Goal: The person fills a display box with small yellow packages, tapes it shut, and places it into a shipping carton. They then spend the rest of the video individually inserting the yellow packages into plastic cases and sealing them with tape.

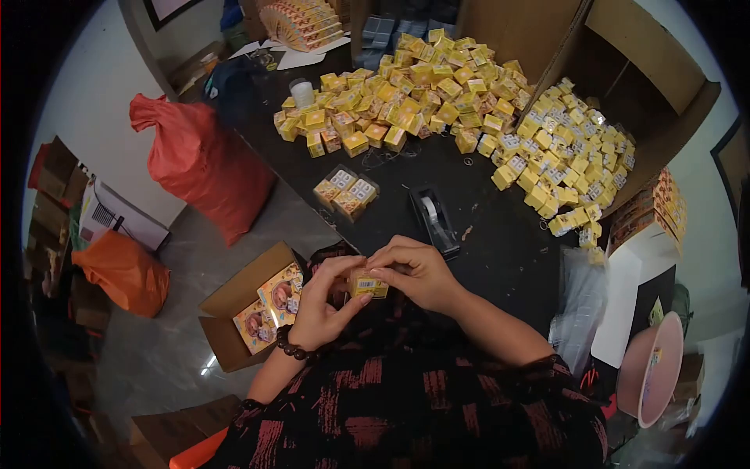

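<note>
Close to my body, a small yellow box [371,288] with a barcode label is held between both hands. My left hand [326,301] grips it from the left, thumb along its lower edge. From the right, my right hand [414,273] pinches its top with thumb and fingers. Beyond my hands, a pair of small boxes in clear packaging [346,191] lies on the black table [500,266]. A black tape dispenser [432,221] stands to the right of that pair.
A large heap of small yellow boxes [422,86] covers the table's far side; more spill from a cardboard box [664,117]. Clear plastic sleeves [578,305] lie right, near a pink basin [652,371]. An open carton [223,301] and red sack [195,168] stand left.
</note>
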`<state>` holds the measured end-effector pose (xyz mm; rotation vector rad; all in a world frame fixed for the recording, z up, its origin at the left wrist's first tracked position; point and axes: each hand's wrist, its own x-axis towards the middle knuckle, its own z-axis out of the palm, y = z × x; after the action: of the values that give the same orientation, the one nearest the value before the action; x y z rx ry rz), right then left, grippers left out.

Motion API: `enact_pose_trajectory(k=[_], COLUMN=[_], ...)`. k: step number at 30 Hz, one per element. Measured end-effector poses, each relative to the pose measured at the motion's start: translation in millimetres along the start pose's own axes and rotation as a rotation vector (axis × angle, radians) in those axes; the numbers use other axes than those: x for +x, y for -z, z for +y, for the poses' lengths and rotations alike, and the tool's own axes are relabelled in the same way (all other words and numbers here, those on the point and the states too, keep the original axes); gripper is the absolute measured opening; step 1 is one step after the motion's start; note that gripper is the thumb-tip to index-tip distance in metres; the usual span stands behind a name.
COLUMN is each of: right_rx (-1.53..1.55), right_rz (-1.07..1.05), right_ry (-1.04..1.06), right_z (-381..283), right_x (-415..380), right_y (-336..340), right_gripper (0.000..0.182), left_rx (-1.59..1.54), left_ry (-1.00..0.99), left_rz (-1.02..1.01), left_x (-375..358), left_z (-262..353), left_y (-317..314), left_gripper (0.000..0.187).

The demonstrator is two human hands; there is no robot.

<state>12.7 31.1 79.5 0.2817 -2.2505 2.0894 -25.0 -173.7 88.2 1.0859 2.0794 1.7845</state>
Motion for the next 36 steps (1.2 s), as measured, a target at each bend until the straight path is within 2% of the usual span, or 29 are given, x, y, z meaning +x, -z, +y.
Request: enact_pose_trajectory(k=[1,2,3,4,6,8,9,10,11,12,13,14,15,16,18,19,20,21,22,23,25,27,28,29,30,31,33,34,36], right_rx=[-0.076,-0.151,-0.160,-0.196,-0.242,-0.528,-0.598,-0.817,-1.027,-1.167,-1.304,-1.304,-1.280,-1.253,-1.278,-1.049,-0.816,-0.560,-0.149,0.261,0.602,0.517,0.312,0.238,-0.012,-0.011,-0.466,-0.439,-0.443], right_rz=[-0.046,-0.093,-0.085,-0.167,-0.249,-0.061,0.207,0.505,0.760,0.845,0.931,0.924,0.839,0.751,0.684,0.735,0.770,0.737,0.705,0.659,0.444,0.326,0.274,0.231,0.261,0.262,0.127,0.066,0.006], right_ry=[0.077,0.152,0.152,0.144,0.135,0.358,0.244,0.263,0.140,0.055,-0.034,-0.024,-0.125,-0.227,-0.266,-0.209,-0.155,-0.125,-0.069,-0.021,0.043,0.044,0.056,0.032,0.012,0.013,0.043,0.076,0.083], right_z=[0,0,-2,-4,-5,5,5,31,44,64,84,99,111,115,122,122,124,108,92,74,38,9,-4,-14,-15,-23,-46,-43,-41], right_x=[-1,-2,-3,-5,-6,1,7,18,22,24,25,23,22,22,19,16,16,16,13,9,-8,-26,-29,-31,-34,-33,-29,-28,-30], right_y=[2,5,9,13,27,51,76,117,150,182,208,226,242,251,257,256,253,235,212,188,132,75,51,30,17,10,0,-2,-5], right_gripper=[0.012,0.013,0.013,0.016,0.019,0.027,0.034,0.035,0.037,0.040,0.043,0.043,0.047,0.051,0.052,0.050,0.049,0.048,0.048,0.048,0.048,0.049,0.055,0.062,0.061,0.061,0.054,0.049,0.047], left_rx=[0.167,0.160,0.072,-0.015,-0.137,-0.251,-0.475,-0.702,-0.878,-0.881,-0.877,-0.865,-0.708,-0.709,-0.323,-0.141,-0.145,-0.152,-0.160,-0.166,-0.475,-0.281,-0.194,-0.193,-0.120,-0.046,0.035,0.114,0.120], left_ry=[-0.030,-0.037,-0.001,0.035,0.093,0.162,0.192,0.219,0.423,0.411,0.436,0.462,0.445,0.442,0.507,0.265,0.279,0.376,0.478,0.319,0.401,0.349,0.273,0.279,0.178,0.071,0.020,-0.030,0.007], left_rz=[-0.052,-0.061,-0.062,-0.062,-0.025,0.013,0.112,0.214,0.246,0.252,0.052,-0.146,-0.280,-0.269,-0.722,-0.852,-0.829,-0.870,-0.909,-0.791,-0.459,-0.292,-0.260,-0.259,-0.210,-0.161,-0.147,-0.129,-0.126], left_x=[2,3,2,1,0,-4,-4,-5,-4,-8,-17,-24,-21,-19,-18,-14,-11,-11,-13,-14,-8,2,6,7,7,8,8,7,1], left_z=[2,1,0,-1,-14,-31,-39,-42,-29,-41,-66,-80,-75,-72,-68,-67,-67,-69,-72,-80,-70,-66,-56,-47,-40,-33,-24,-21,-21], left_y=[2,1,1,0,-6,-9,-11,-12,-10,-5,6,15,23,35,57,56,54,50,46,36,15,5,2,0,-2,-3,-2,0,4], left_gripper=[0.037,0.037,0.032,0.027,0.028,0.029,0.029,0.030,0.032,0.032,0.033,0.033,0.040,0.040,0.049,0.056,0.056,0.055,0.054,0.054,0.055,0.059,0.064,0.064,0.066,0.069,0.068,0.067,0.065])
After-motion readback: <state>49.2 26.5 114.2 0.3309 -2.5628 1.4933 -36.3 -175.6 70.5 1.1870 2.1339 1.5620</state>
